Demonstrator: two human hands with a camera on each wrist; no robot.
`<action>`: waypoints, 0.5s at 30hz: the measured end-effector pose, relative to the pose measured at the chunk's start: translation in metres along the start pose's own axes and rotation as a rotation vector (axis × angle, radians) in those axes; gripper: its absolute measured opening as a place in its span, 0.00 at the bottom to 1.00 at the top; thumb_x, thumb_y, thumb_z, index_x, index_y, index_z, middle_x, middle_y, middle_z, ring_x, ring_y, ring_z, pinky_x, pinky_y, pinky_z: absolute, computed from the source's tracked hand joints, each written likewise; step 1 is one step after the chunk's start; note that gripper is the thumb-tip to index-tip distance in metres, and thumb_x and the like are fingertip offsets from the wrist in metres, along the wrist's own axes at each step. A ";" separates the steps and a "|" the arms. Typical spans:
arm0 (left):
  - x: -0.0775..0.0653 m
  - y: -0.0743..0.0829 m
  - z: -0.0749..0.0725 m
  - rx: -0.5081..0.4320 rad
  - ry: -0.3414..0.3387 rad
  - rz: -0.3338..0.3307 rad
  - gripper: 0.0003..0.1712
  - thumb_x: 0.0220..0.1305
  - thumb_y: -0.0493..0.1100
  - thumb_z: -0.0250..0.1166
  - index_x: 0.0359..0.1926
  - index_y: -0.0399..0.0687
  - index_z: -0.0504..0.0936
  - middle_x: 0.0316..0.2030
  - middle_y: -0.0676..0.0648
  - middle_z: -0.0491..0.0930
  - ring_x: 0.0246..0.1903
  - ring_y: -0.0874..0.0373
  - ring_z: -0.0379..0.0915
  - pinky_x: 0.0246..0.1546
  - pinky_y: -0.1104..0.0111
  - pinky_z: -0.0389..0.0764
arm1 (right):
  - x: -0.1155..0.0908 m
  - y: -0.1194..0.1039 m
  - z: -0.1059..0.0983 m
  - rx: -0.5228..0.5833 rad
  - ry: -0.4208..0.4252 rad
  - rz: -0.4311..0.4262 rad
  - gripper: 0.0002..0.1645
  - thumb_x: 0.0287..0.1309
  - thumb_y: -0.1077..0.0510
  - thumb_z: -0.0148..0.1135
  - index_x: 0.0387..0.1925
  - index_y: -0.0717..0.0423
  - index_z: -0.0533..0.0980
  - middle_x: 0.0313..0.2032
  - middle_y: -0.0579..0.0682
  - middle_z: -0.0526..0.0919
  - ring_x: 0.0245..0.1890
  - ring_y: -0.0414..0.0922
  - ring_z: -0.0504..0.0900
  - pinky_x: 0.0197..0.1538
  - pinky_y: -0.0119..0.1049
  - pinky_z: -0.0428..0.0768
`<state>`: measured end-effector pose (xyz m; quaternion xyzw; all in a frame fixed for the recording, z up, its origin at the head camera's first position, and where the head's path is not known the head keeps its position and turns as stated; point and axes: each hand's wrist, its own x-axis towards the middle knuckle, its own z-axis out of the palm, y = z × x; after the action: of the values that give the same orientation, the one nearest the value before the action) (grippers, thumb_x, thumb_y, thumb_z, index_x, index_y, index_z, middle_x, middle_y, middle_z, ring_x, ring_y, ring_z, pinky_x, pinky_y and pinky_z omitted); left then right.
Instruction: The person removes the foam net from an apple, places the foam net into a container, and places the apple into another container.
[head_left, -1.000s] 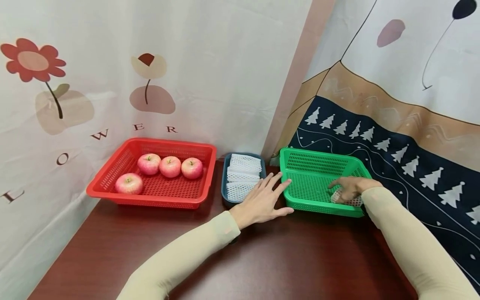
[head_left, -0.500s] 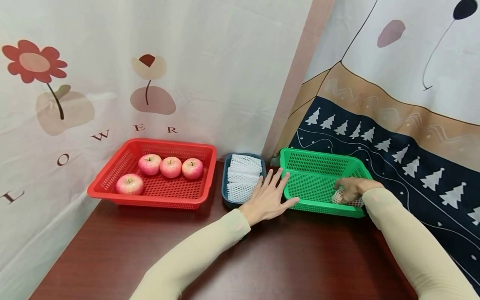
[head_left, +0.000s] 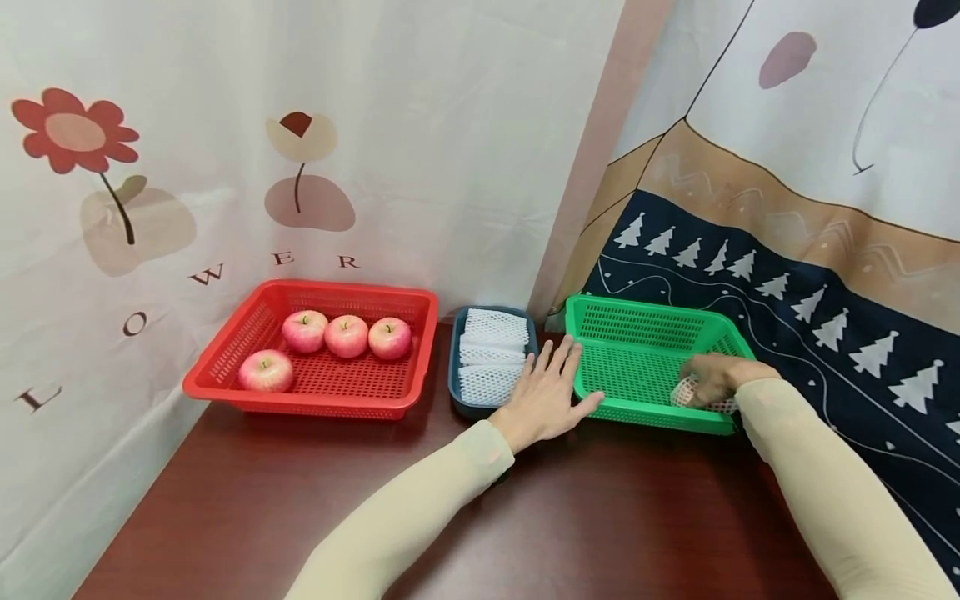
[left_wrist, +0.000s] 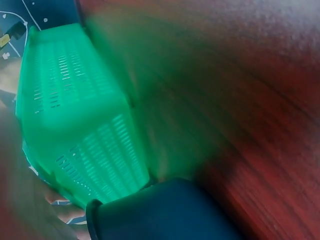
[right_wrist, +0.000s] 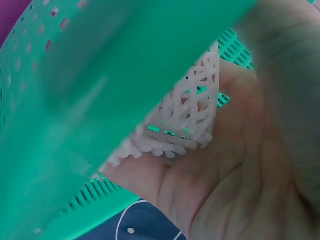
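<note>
In the head view my right hand [head_left: 712, 377] reaches into the right end of the green basket [head_left: 637, 412], fingers bent down around a white foam net [head_left: 684, 392]. The right wrist view shows the net's open end [right_wrist: 192, 112] against the palm, partly covered by the basket rim; what lies deeper inside the net is hidden. My left hand [head_left: 542, 402] is spread with straight fingers between the dark blue box [head_left: 455, 392] and the green basket, fingertips near the basket's left rim. Whether they touch it cannot be told. Flat white foam nets [head_left: 491, 350] lie in the blue box.
A red basket [head_left: 360, 408] stands at the left with several apples [head_left: 347, 336] in it. The brown table [head_left: 585, 517] runs along the front. Printed curtains [head_left: 450, 150] hang right behind the containers and along the right side.
My left hand has shifted slightly right along the green basket's near side. The right hand stays at the net, its fingers drawing in more closely. The view has tilted a little.
</note>
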<state>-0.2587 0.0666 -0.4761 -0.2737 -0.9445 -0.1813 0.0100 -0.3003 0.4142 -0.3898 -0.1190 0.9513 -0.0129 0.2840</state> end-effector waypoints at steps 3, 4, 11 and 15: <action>0.000 0.001 0.001 -0.005 0.010 -0.004 0.55 0.88 0.80 0.41 0.98 0.55 0.42 0.98 0.48 0.40 0.97 0.40 0.44 0.96 0.41 0.54 | 0.000 0.002 -0.001 0.004 0.006 -0.007 0.41 0.70 0.54 0.81 0.75 0.72 0.78 0.63 0.76 0.85 0.54 0.63 0.85 0.49 0.47 0.85; 0.001 0.001 0.001 -0.006 0.014 -0.003 0.55 0.89 0.79 0.41 0.98 0.54 0.42 0.98 0.48 0.40 0.97 0.41 0.44 0.96 0.41 0.54 | 0.000 0.002 -0.001 0.010 0.007 -0.003 0.41 0.70 0.54 0.80 0.76 0.72 0.78 0.63 0.76 0.84 0.54 0.62 0.84 0.49 0.47 0.84; 0.000 0.002 0.002 -0.003 0.007 -0.006 0.55 0.89 0.79 0.42 0.98 0.53 0.43 0.98 0.48 0.40 0.96 0.41 0.45 0.96 0.41 0.53 | -0.001 0.001 0.001 0.010 0.004 0.010 0.41 0.72 0.54 0.78 0.77 0.71 0.76 0.70 0.81 0.80 0.61 0.68 0.84 0.54 0.53 0.86; -0.001 0.002 0.002 0.005 0.004 -0.008 0.56 0.89 0.79 0.42 0.98 0.53 0.43 0.98 0.48 0.40 0.96 0.41 0.45 0.96 0.41 0.53 | -0.001 0.001 0.003 0.012 0.012 0.007 0.39 0.71 0.55 0.76 0.76 0.72 0.77 0.67 0.78 0.83 0.56 0.63 0.84 0.55 0.54 0.87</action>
<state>-0.2568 0.0689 -0.4775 -0.2694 -0.9461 -0.1795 0.0116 -0.2982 0.4158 -0.3921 -0.1139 0.9533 -0.0182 0.2792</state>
